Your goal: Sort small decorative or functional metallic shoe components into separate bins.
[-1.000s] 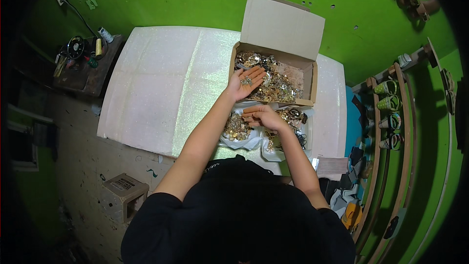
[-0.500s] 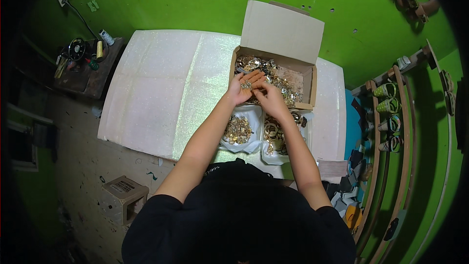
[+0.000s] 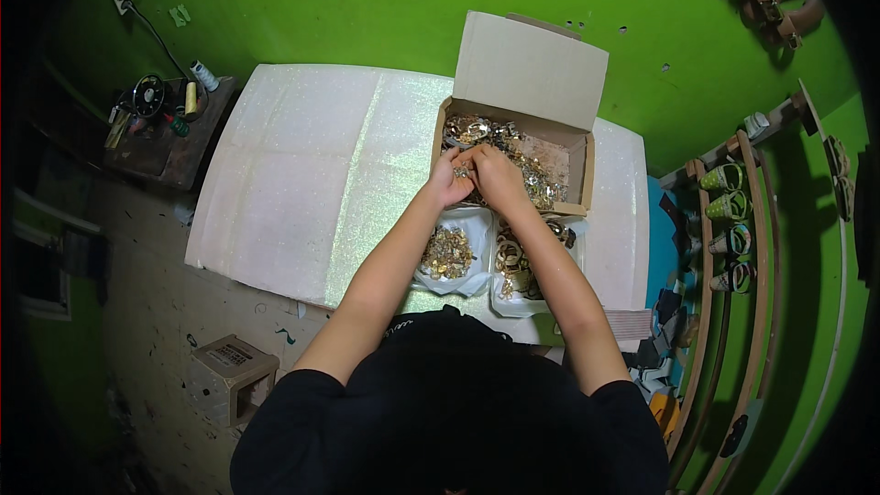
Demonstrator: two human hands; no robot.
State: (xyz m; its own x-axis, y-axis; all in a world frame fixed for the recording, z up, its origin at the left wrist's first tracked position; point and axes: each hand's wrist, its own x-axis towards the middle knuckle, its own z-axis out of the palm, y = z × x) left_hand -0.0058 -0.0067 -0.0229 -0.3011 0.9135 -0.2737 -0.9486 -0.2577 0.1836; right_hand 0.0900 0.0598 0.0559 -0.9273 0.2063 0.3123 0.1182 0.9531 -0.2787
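Observation:
My left hand is cupped palm up over the near left part of an open cardboard box. Small shiny metal pieces lie in its palm. Right beside it, my right hand is closed, knuckles up, its fingertips over the left hand's fingers; what it pinches is hidden. Beneath both hands, the box holds a heap of gold and silver metal ornaments. Close to me stand a white-lined tub of small gold pieces and a white tray with gold rings and buckles, partly behind my right forearm.
The box's lid stands raised toward the green wall. A pale glittery sheet covers the table. At the right, a wooden rack holds sandals. A small side table with thread spools is at the left, and a stool stands below.
My right hand has moved left and turned knuckles up over my left fingers. The left hand's fingers, stretched out before, are now curled and partly covered. The whole view has shifted slightly.

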